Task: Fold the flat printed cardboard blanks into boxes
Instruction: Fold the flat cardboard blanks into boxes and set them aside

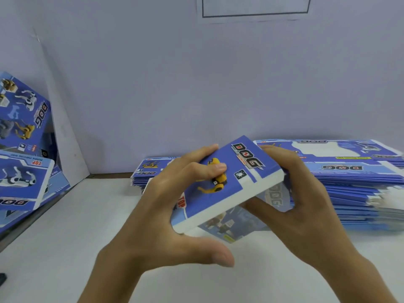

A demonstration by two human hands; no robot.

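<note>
Head view shows, nearest in the lower middle of the frame, the left hand (172, 215) and the right hand (303, 206) holding one blue printed box (227, 184) between them, above the white table (65, 248). The left fingers curl over the printed face and the thumb reaches under the near white edge; the right hand wraps the far right end, thumb below. The long axis of the box runs from lower left to upper right, tilted, so the left hand is at the near end and the right hand at the far end. I judge the next move works on a flap at one end, but the underside is blurred and the right end is covered by fingers, so I cannot tell which flaps are closed. Behind, at middle right, lies the stack of flat blanks (349, 171). At far left, finished boxes (21, 119) lean together, partly cut off.
</note>
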